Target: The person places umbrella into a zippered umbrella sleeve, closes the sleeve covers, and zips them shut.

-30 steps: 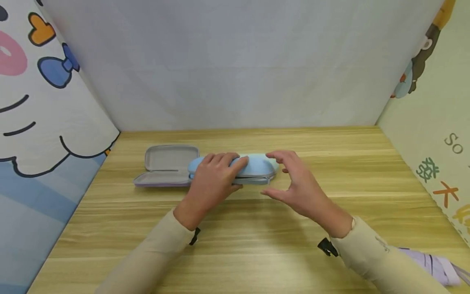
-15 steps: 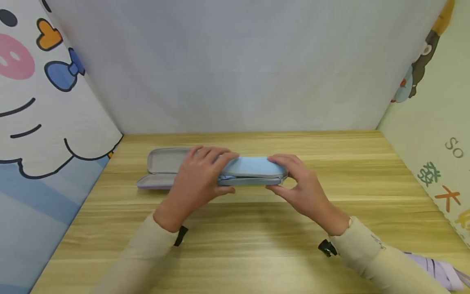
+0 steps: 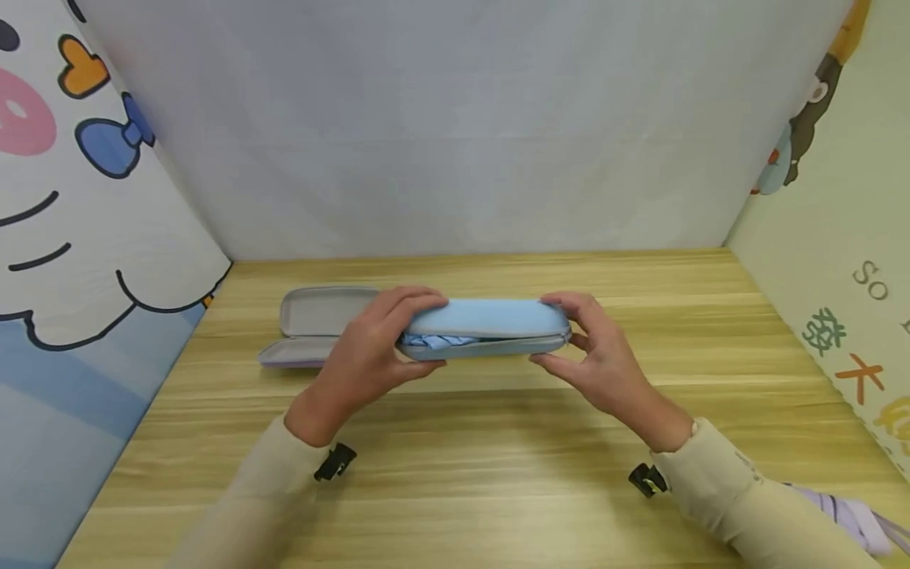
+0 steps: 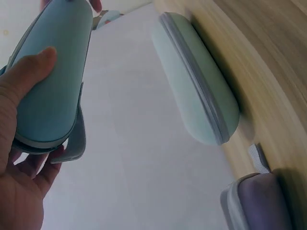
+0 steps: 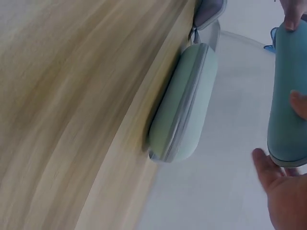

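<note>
A light blue zip case (image 3: 490, 316) is held level between both hands in the head view, its front seam partly unzipped. Crumpled blue fabric (image 3: 435, 341) shows through the gap at its left end. My left hand (image 3: 362, 348) grips that end, thumb below and fingers over the top. At the other end my right hand (image 3: 604, 359) holds the case between thumb and fingers, near the zip's end. The left wrist view shows the left thumb pressed along the case's underside (image 4: 53, 96), lifted above the table.
An open case with grey lining (image 3: 325, 312) lies at the left, its outside purple (image 4: 264, 201). A closed mint green case (image 4: 196, 79) lies behind the blue one. Partly under the right sleeve is a folded purple fabric bundle (image 3: 846, 518) with a strap.
The right hand has closed on the case's right end. My left hand has slid left to the other end, baring the blue fabric, and the case has shifted right.
</note>
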The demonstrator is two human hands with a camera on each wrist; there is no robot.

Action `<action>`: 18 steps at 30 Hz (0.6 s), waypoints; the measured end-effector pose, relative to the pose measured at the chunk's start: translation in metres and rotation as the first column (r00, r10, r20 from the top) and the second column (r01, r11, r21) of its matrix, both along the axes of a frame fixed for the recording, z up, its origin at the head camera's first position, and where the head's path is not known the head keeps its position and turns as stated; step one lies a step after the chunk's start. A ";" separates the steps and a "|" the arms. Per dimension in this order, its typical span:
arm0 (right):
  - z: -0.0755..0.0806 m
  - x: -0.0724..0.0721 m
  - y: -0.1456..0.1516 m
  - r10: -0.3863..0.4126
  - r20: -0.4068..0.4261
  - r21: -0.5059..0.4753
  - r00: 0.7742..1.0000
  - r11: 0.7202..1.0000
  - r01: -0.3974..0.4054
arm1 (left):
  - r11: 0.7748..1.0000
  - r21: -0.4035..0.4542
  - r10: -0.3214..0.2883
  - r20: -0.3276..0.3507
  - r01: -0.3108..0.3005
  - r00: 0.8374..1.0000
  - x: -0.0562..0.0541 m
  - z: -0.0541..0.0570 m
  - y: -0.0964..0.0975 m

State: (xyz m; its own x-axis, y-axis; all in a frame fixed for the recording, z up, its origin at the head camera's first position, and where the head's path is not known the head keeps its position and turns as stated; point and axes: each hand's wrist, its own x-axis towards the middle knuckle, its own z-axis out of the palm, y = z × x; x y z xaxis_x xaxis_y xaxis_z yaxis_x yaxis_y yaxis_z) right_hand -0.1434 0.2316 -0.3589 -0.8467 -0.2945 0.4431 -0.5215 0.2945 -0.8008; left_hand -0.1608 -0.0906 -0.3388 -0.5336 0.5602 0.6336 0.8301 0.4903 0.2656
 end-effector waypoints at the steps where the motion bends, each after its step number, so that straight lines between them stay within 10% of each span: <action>1: 0.000 0.001 0.000 -0.008 0.037 -0.036 0.999 0.999 0.009 | 1.000 -0.001 0.007 -0.022 -0.008 1.000 0.001 0.001 0.000; 7: 0.003 0.004 -0.001 -0.080 0.222 -0.295 0.972 0.945 0.145 | 0.998 0.030 0.062 -0.109 -0.059 0.992 0.004 0.004 -0.001; 18: 0.000 0.000 -0.007 -0.160 0.209 -0.374 0.965 0.898 0.230 | 0.997 0.054 0.066 -0.138 -0.060 0.988 0.007 -0.001 0.005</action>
State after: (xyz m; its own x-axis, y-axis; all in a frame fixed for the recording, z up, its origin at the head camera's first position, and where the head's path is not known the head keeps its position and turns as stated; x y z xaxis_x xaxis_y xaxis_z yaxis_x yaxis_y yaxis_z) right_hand -0.1433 0.2250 -0.3593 -0.9412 0.0521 0.3339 -0.3333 0.0205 -0.9426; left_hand -0.1538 -0.0859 -0.3399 -0.4712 0.4944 0.7304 0.8286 0.5319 0.1745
